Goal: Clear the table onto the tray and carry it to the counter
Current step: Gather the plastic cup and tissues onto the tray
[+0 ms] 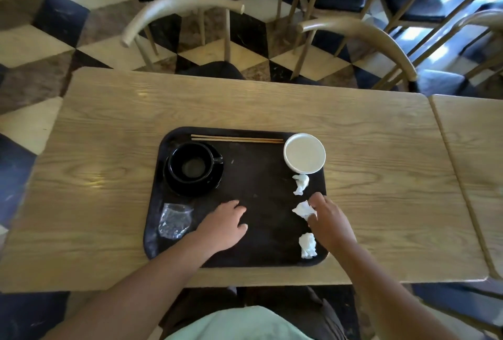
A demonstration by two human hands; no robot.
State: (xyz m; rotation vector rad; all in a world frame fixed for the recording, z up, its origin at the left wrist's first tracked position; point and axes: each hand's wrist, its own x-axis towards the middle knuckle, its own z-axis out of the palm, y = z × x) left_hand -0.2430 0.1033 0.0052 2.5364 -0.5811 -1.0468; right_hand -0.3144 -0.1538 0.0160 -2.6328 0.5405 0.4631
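Bare tray centre between black cup and tissues.

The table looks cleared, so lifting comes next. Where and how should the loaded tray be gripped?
Grip the tray by its two short rims, one hand from each side. The black cup weights the left end and the white bowl the right, so an end grip probably keeps it level.

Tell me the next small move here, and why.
Probably let go of the middle tissue wad that the right hand is at, then take both hands to the tray edges. Cup, bowl, chopsticks, wrapper and tissues already sit on it; the visible table looks bare.
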